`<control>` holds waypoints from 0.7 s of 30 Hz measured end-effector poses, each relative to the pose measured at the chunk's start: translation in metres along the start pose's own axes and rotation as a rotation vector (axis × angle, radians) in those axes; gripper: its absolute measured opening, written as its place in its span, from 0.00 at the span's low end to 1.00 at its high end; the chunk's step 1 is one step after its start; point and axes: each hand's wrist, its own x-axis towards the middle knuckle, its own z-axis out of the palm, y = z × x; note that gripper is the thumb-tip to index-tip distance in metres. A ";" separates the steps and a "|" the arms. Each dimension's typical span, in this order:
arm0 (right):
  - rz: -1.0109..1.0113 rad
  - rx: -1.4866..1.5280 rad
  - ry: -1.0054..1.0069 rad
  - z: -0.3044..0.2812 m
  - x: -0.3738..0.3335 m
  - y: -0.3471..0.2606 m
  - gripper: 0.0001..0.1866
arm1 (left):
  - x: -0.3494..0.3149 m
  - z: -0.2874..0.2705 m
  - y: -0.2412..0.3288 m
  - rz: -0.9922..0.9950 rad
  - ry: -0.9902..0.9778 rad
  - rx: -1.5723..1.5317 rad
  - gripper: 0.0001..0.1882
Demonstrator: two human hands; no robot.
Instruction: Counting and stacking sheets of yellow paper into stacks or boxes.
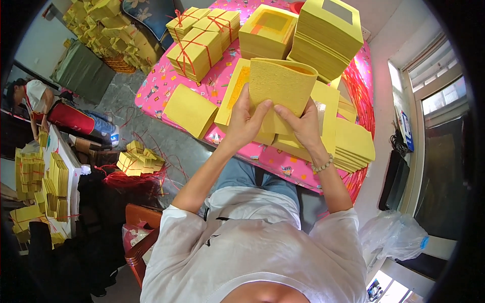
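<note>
Above the pink table, both my hands hold a folded wad of yellow paper [283,83], its rounded fold toward the upper right. My left hand [246,120] grips its lower left side and my right hand [304,126] its lower right, both thumbs pressed on the front; the fingers behind are hidden. Under it lies a yellow stack with an orange patch [239,93], partly covered. To the left, a folded yellow sheet [191,108] rests on the table. A fanned pile of folded yellow paper [353,147] lies to the right of my right hand.
Tied yellow bundles [196,53] and tall paper stacks [323,43] stand at the table's [157,91] far side. Red strings [362,96] hang along its right edge. At left, a person [38,96] bends at a white table [75,174]. A chair [143,217] stands behind left.
</note>
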 end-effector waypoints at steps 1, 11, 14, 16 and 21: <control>-0.020 -0.008 0.006 0.000 0.000 0.000 0.25 | 0.000 -0.001 0.001 -0.001 0.001 0.000 0.23; 0.019 -0.002 0.016 0.003 0.000 -0.002 0.24 | 0.000 0.000 0.000 -0.043 0.015 -0.101 0.21; 0.076 -0.041 -0.016 0.003 0.007 -0.003 0.23 | 0.005 -0.008 -0.003 -0.180 0.008 -0.141 0.21; 0.152 0.065 0.046 0.003 0.014 -0.004 0.21 | 0.011 -0.012 0.001 -0.340 -0.019 -0.139 0.21; 0.192 0.140 0.059 0.007 0.022 0.003 0.21 | 0.018 -0.016 -0.010 -0.435 0.013 -0.165 0.21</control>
